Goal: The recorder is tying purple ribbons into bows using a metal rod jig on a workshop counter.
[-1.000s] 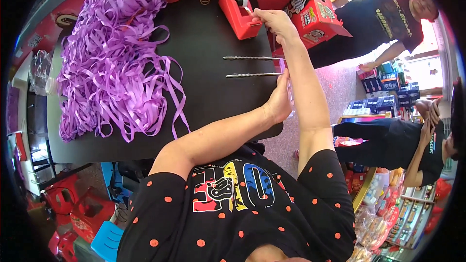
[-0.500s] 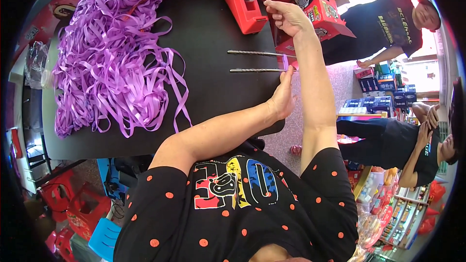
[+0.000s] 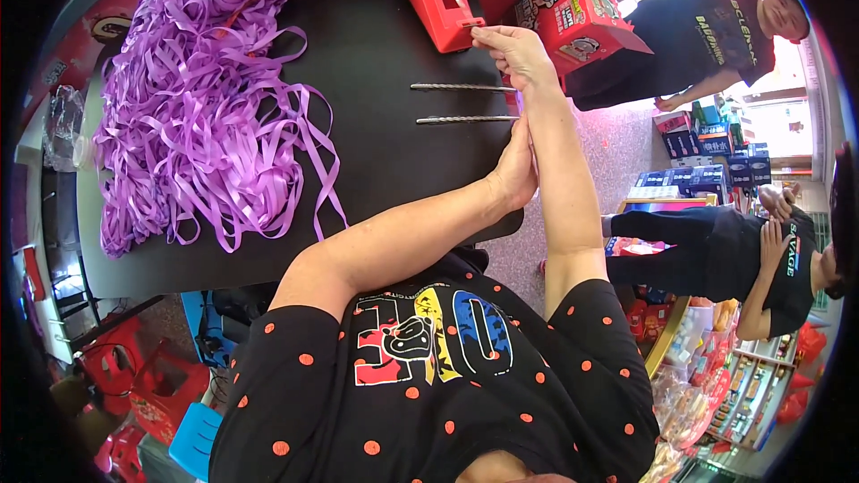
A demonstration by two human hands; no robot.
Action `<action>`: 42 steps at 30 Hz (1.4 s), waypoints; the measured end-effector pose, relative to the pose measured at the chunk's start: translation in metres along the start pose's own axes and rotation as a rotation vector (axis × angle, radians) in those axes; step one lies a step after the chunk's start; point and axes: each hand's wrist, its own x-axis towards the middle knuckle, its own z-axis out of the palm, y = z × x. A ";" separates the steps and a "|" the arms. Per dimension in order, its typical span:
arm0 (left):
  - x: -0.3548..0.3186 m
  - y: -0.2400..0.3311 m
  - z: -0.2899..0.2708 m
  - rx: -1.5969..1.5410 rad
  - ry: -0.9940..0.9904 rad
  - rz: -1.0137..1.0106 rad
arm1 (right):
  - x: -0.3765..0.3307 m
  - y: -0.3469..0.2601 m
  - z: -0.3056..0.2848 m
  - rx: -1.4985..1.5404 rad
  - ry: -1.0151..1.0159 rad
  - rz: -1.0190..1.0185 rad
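Now the right hand (image 3: 512, 52) is pinching tape at the red tape dispenser (image 3: 438, 2) near the table's (image 3: 376, 188) far edge. The left hand (image 3: 517, 170), fingers loosely curled, is resting by two drill bits (image 3: 465, 103) near the right edge. Next, I judge, a clean tear is needed.

A red tape dispenser (image 3: 436, 2) is being kept upright at the far edge of the black table (image 3: 385, 45), its roll of clear tape showing on top. Two long grey masonry drill bits (image 3: 461, 103) are being left lying flat, parallel and slightly apart, just below it.
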 end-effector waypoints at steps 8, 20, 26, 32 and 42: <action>0.004 -0.015 -0.022 0.012 0.044 0.022 | -0.033 0.014 -0.003 -0.514 0.136 -0.278; 0.005 -0.015 -0.017 0.182 0.241 0.073 | -0.126 0.027 -0.104 -0.529 -0.156 -0.099; 0.006 -0.016 -0.019 0.270 0.239 0.074 | -0.143 0.022 -0.094 -0.671 -0.117 -0.090; 0.005 -0.016 -0.019 0.270 0.223 0.061 | -0.153 0.021 -0.091 -0.847 -0.063 -0.116; 0.007 -0.019 -0.024 0.285 0.255 0.092 | -0.168 0.053 -0.094 -0.659 0.304 -0.348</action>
